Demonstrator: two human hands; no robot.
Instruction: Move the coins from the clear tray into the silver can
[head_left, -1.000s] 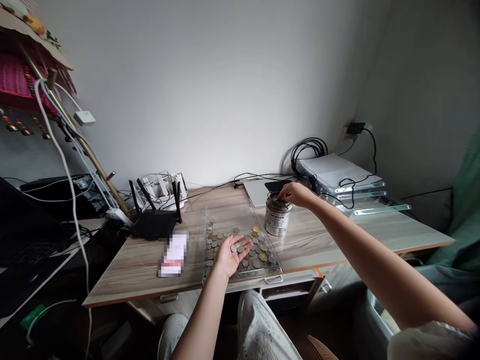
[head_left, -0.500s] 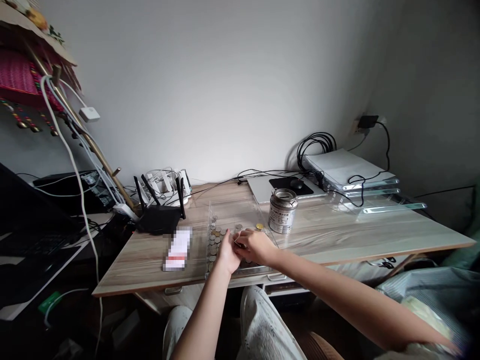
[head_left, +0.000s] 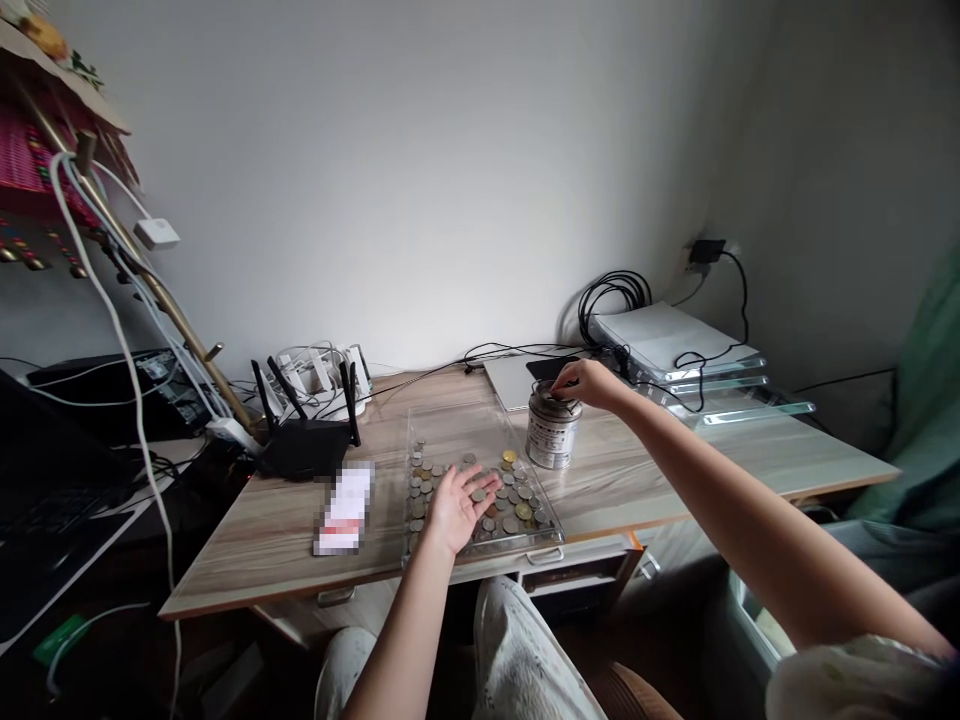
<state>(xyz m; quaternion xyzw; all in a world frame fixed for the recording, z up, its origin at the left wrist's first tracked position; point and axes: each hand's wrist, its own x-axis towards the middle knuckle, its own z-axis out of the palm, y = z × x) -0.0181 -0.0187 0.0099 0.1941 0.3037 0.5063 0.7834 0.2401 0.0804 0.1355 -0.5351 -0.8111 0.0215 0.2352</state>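
A clear shallow tray (head_left: 461,420) lies on the wooden desk near its front edge, with many silver and a few gold coins (head_left: 523,492) spread in it. Over the coins is my left hand (head_left: 461,500), palm up with its fingers apart; a coin shows at its fingers, but whether it rests on them or lies in the tray behind is unclear. Right of the tray stands a metal milk-can-shaped tin (head_left: 553,435). My right hand (head_left: 589,385) is at the top of this tin, fingers pinched together over its lid; what they hold is hidden.
A black router (head_left: 311,445) and a blurred paper (head_left: 345,510) are on the left of the desk. Stacked clear trays with papers (head_left: 675,340) stand at the back right, beside coiled black cable (head_left: 615,295). A white cable hangs at the left.
My right hand has left my left hand and moved right and up to the tin's top. My left hand has opened out over the coins. The view has shifted slightly.
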